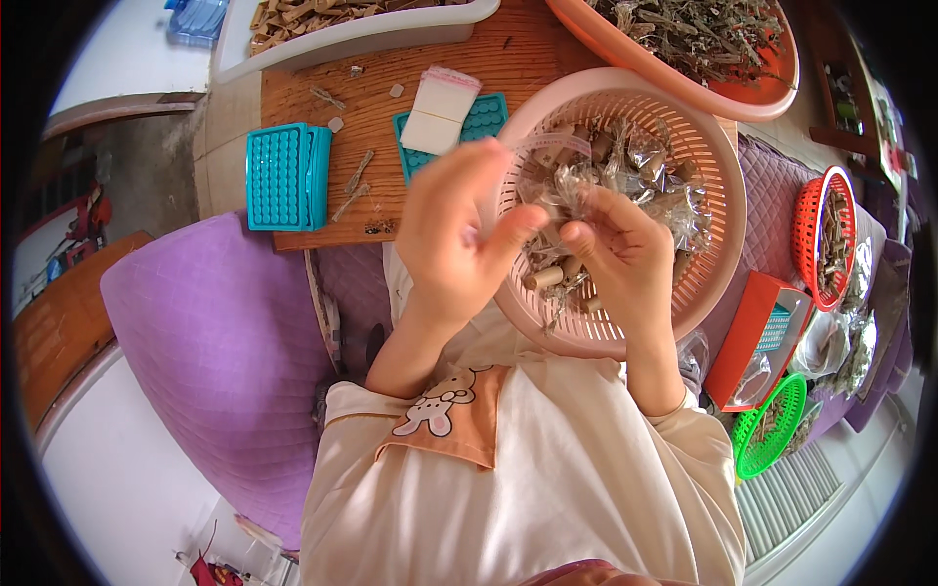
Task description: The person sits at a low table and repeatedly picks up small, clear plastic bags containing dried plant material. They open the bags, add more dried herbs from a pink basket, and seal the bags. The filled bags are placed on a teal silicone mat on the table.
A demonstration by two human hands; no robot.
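Observation:
My right hand (625, 246) pinches a small clear plastic bag (565, 188) between thumb and fingers, above a pink slotted basket (718, 264). What lies inside the bag is hard to make out. A pinkish strip (562, 144) runs along its upper edge. Close on the left is my left hand (457, 230), slightly blurred, its thumb and fingers apart. Its fingertips come near the strip's end; whether they touch it I cannot tell. In the basket lie clear packets (684, 210), short tan rolls (544, 278) and dry plant pieces.
On the wooden table (376, 88) are teal ridged trays (283, 181) and a stack of white bags (440, 112). Behind stand a white tub (391, 31) of brown pieces and an orange basin (674, 83) of dried plants. At right are red (809, 244) and green (757, 430) baskets.

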